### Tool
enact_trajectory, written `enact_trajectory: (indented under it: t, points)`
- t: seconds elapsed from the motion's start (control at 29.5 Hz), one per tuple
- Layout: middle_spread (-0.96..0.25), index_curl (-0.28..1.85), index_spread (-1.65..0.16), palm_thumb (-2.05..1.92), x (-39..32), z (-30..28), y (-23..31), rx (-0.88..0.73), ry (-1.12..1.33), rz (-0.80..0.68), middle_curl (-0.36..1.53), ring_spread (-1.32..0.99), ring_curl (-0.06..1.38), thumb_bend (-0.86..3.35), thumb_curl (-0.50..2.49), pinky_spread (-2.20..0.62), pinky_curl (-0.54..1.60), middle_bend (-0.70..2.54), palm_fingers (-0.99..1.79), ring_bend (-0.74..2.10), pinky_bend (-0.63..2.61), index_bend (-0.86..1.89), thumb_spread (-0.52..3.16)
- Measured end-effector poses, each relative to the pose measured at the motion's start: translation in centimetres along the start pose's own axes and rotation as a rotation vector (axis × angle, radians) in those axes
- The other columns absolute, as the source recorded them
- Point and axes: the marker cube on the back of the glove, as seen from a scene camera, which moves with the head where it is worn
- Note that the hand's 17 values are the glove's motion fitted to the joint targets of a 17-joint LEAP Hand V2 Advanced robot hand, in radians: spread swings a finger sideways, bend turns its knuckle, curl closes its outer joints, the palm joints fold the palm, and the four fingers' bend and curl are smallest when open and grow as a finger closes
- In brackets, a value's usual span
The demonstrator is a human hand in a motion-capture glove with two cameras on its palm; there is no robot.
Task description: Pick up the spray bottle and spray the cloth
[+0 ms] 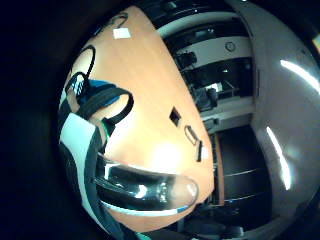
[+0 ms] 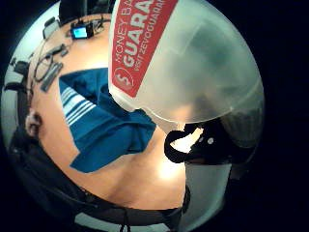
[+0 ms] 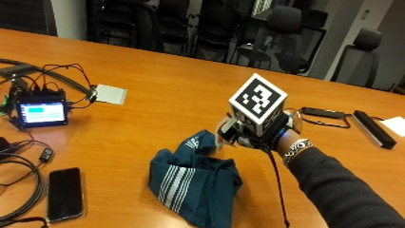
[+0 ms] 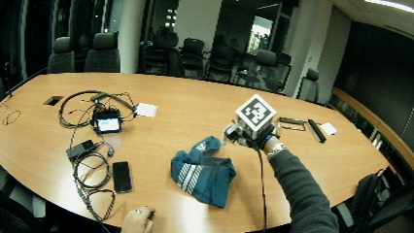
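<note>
Orange-brown wood runs the length of a conference table [image 3: 164, 95], where a small lit screen [image 3: 41, 113] sits among cables at the left edge and a dark phone [image 3: 65, 193] lies nearer the front. Toward the middle, a teal cloth [image 3: 193, 183] with white stripes lies crumpled on the wood. Just right of it and raised above the tabletop, the gloved right hand [image 3: 256, 133] is wrapped around a translucent spray bottle [image 2: 193, 63] bearing a red label; the thumb-side palm view shows the bottle's body filling the space against the palm, with the cloth spread below and beside it. The nozzle and trigger are mostly hidden in the outside view, so its aim cannot be told with certainty. Further right lie a pair of glasses [image 3: 324, 115] and a black bar [image 3: 373, 128].

The risk from here appears to be a misdirected spray: with the bottle near the cloth's far edge rather than over its middle, mist could land on the bare wood, or drift left toward the phone and screen. A finger slipping off the trigger could also tilt the bottle in the hand.
</note>
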Motion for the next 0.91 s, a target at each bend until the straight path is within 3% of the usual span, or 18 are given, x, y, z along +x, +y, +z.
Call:
enact_trajectory:
  t: [0.2, 0.47, 0.64, 0.91]
  points:
    - [-0.21, 0.42, -0.27, 0.87, -3.8, 1.1, 0.7, -0.043, 0.062, -0.115, 0.58, -0.17, 0.48, -0.02, 0.66, -0.31, 0.42, 0.45, 1.26, 0.74, 0.67, 0.15, 0.95]
    - [-0.21, 0.42, -0.27, 0.87, -4.2, 1.8, 0.5, -0.053, 0.061, -0.119, 0.58, -0.17, 0.48, -0.02, 0.67, -0.31, 0.42, 0.45, 1.26, 0.74, 0.67, 0.14, 0.94]
    - [-0.22, 0.42, -0.27, 0.87, -2.9, -0.5, -0.3, 0.004, -0.024, -0.053, 0.58, -0.17, 0.48, -0.02, 0.67, -0.31, 0.42, 0.44, 1.26, 0.74, 0.67, 0.14, 0.94]
    - [-0.22, 0.43, -0.27, 0.86, -2.2, -7.1, -3.8, 0.242, -0.332, 0.156, 0.58, -0.17, 0.47, -0.02, 0.68, -0.32, 0.42, 0.43, 1.26, 0.74, 0.67, 0.14, 0.95]
